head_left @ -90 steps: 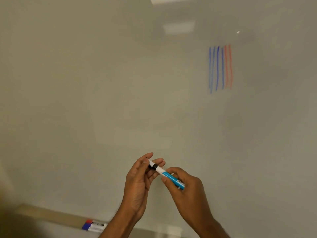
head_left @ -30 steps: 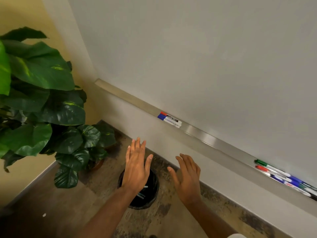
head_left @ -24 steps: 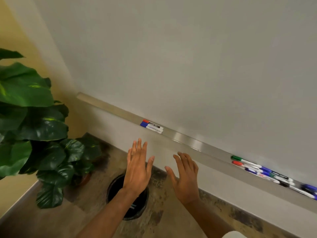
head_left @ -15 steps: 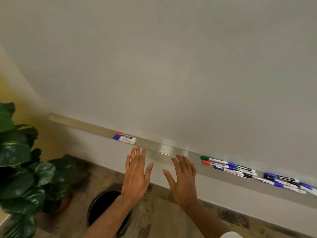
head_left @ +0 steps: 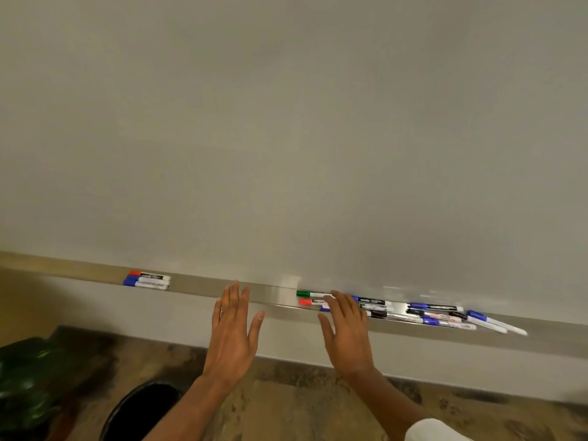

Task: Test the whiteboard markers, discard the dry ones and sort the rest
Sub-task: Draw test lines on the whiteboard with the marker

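whiteboard tray (head_left: 197,286), markers (head_left: 372,302) at straight empty fingers (head_left: 341,305) of right hand (head_left: 348,338); left hand (head_left: 234,332) splayed, empty

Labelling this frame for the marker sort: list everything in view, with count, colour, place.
whiteboard: one, white, upper frame
tray: one, metal, under the whiteboard
left markers: three, one red cap, two blue, tray's left
right markers: count unclear, green, red, blue, black caps, piled on tray's right
bin: one, black, floor, lower left
plant: one, dark green, far lower left
left hand: one, open, empty, by the tray's middle
right hand: one, open, over the right markers' left end
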